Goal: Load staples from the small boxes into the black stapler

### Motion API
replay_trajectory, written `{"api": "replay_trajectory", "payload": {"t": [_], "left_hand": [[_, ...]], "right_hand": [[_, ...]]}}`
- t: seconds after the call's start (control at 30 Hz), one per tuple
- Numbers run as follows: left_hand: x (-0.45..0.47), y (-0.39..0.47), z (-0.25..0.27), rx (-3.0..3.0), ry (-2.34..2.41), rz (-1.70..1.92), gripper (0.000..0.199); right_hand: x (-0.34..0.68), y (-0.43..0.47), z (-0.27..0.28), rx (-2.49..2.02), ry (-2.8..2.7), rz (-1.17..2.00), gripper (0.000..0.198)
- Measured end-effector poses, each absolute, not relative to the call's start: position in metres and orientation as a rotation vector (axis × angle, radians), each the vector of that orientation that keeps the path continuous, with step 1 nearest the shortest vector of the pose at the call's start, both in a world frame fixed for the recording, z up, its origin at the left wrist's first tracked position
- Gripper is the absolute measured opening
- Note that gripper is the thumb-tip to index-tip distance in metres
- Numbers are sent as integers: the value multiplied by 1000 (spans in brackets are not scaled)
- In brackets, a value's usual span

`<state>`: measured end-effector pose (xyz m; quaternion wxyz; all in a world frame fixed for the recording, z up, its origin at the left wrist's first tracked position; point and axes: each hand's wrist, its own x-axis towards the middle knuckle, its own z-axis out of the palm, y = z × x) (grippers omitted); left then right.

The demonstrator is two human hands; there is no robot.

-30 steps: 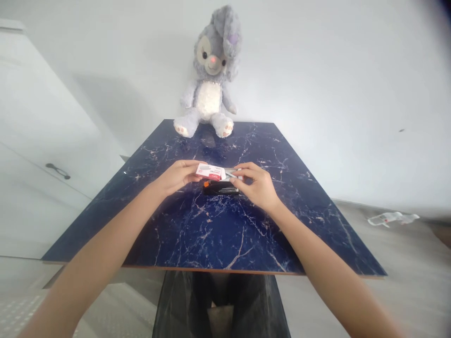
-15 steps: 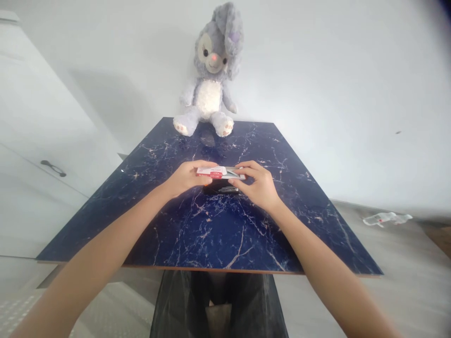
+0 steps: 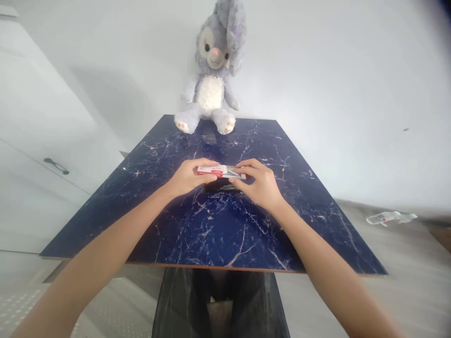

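Note:
Above the middle of the table, my left hand pinches a small red-and-white carton between thumb and fingers. Out of its right end extends a grey metallic piece, too small to make out exactly. My right hand is closed on that piece, thumb below and fingers above. Just beneath the carton, a black object with an orange patch at its left end lies on the table, partly hidden by my hands and the carton.
A grey plush rabbit sits at the table's back edge against the wall. The table has a dark blue marbled top. A white cabinet stands at the left. Clear plastic packaging lies on the floor at the right.
The view has shifted slightly. My left thumb sits a little farther right along the carton. Both hands keep hold, and the carton and grey piece look about the same.

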<state>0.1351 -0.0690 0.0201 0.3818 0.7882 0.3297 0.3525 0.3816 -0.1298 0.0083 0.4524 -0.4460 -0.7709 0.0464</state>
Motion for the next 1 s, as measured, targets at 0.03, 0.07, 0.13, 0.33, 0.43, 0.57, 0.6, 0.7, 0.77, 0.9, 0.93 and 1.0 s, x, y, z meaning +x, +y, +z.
{"api": "replay_trajectory", "payload": {"t": [0.03,0.07,0.13,0.33,0.43,0.57,0.6,0.7,0.77,0.9,0.93,1.0], "left_hand": [[135,-69,20,2024,832,904,46],[136,-69,19,2039,826,907,46],[137,-69,18,2069,823,905,45],[141,-72,17,2017,815,934,42],[141,-73,19,2085,799,931,40],[142,-76,22,2206,799,939,38],[142,-77,22,2222,803,945,36],[145,-79,21,2200,833,943,35],[147,-78,19,2158,858,936,36],[148,-77,16,2095,874,940,38],[148,-77,15,2061,875,920,40],[149,-79,16,2010,882,874,44]], "right_hand": [[383,-130,9,-1098,-1914,115,15],[384,-130,10,-1097,-1925,117,15],[386,-129,11,-1092,-1954,120,15],[389,-127,12,-1070,-1972,119,16],[389,-128,11,-1078,-1977,126,16],[389,-128,9,-1068,-2018,113,15],[388,-128,9,-1066,-2026,106,15],[387,-128,9,-1073,-2011,107,14],[386,-128,9,-1083,-1985,112,14],[385,-130,9,-1089,-1997,101,14],[384,-131,10,-1089,-1998,93,14],[384,-132,10,-1084,-1995,75,15]]}}
